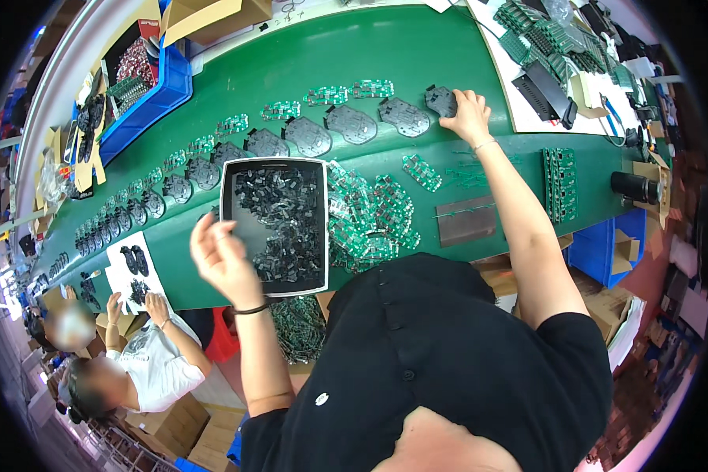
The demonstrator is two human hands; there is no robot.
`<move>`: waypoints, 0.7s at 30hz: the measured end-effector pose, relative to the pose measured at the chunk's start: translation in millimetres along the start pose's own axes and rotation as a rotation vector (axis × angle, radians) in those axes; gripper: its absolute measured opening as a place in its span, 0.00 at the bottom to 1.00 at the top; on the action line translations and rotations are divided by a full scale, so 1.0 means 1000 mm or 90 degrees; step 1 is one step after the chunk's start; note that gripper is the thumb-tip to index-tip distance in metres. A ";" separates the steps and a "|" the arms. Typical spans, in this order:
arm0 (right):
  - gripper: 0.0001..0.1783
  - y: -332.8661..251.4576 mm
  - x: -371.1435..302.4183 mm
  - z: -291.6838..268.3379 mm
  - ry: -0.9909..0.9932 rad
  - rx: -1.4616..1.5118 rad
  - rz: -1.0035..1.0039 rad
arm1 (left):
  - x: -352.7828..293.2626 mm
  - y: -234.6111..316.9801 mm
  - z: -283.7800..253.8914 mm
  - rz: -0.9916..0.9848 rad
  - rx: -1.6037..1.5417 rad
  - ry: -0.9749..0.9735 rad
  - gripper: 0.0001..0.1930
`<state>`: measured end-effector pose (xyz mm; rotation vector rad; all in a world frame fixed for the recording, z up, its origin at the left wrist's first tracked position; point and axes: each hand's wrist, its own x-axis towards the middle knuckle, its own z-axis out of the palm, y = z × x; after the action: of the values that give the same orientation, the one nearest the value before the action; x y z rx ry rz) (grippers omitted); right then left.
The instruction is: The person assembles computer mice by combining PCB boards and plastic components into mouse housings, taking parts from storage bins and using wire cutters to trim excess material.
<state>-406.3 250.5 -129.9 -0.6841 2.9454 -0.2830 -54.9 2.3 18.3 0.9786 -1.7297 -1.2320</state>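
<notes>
My right hand (470, 116) is closed on the edge of a dark grey mouse-shaped plastic shell (440, 101) at the right end of a curved row. Left of it in the row lie similar shells (403, 117), flat on the table, with small green circuit boards (373, 89) behind several of them. Beside the left wall of a white-rimmed black tray (326, 236) is my left hand (224, 259), blurred, its fingers loosely apart and nothing visible in them. Many small black parts (279, 197) fill much of the tray.
Loose circuit boards (370, 212) are heaped right of the tray. Further right are a brown plate (466, 221) and a stack of board panels (559, 185). A blue bin (153, 98) stands at the back left. A co-worker (153, 362) works along the table's left side.
</notes>
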 end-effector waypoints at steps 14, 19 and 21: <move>0.17 -0.094 -0.044 -0.033 0.073 0.282 -0.265 | 0.008 -0.161 -0.218 -0.037 0.510 -0.053 0.09; 0.06 -0.236 -0.151 -0.031 -0.205 0.284 -0.684 | 0.017 -0.146 -0.194 0.014 0.688 -0.464 0.24; 0.05 -0.268 -0.179 -0.016 -0.232 0.099 -0.682 | 0.023 -0.155 -0.185 0.047 0.762 -0.546 0.26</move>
<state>-134.7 96.7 -48.7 -1.9568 1.9342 -0.3888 126.3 -121.6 -85.8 1.0122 -3.3062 -0.4418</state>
